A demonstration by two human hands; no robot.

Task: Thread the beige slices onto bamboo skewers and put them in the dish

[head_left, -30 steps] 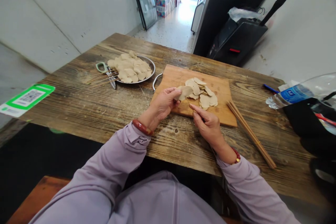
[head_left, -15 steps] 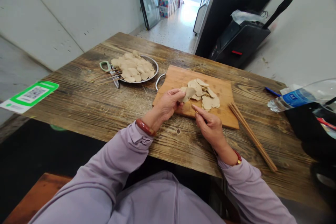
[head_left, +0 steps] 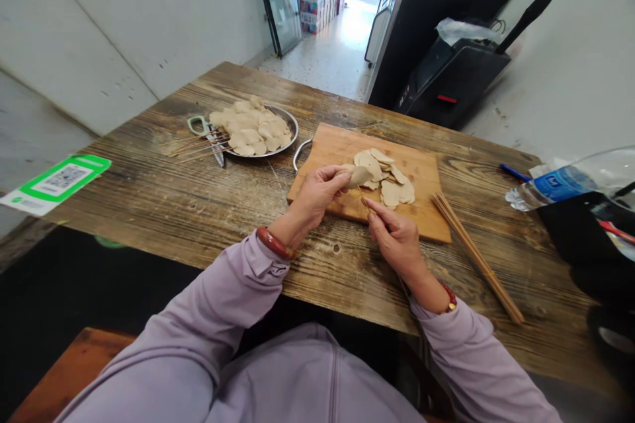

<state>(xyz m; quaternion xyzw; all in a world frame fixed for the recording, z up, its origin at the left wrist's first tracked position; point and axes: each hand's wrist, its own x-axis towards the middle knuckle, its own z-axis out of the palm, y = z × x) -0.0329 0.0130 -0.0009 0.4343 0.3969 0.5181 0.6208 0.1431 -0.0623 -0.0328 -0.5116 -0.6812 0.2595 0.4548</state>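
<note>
Between the thumb and fingers of my left hand [head_left: 317,197] is a thin, pale beige food slice [head_left: 358,176], held above the near side of a wooden cutting board [head_left: 332,145]. My right hand [head_left: 394,234] pinches a thin wooden skewer [head_left: 364,199], its upper end close to the slice's lower edge. Whether the tip has pierced the slice I cannot tell. Several more beige slices [head_left: 399,192] lie in a loose pile on the board, just beyond my hands.
At the left, a round metal plate [head_left: 296,127] bears many skewered slices. Scissors [head_left: 215,145] lie beside it. A bundle of skewers [head_left: 476,258] rests right of the board. A water bottle [head_left: 550,186] lies at the right edge, and a QR-code card [head_left: 59,180] at the left.
The slice in my left hand has tilted flatter, showing less of its face. My right hand stays in nearly the same place with the skewer.
</note>
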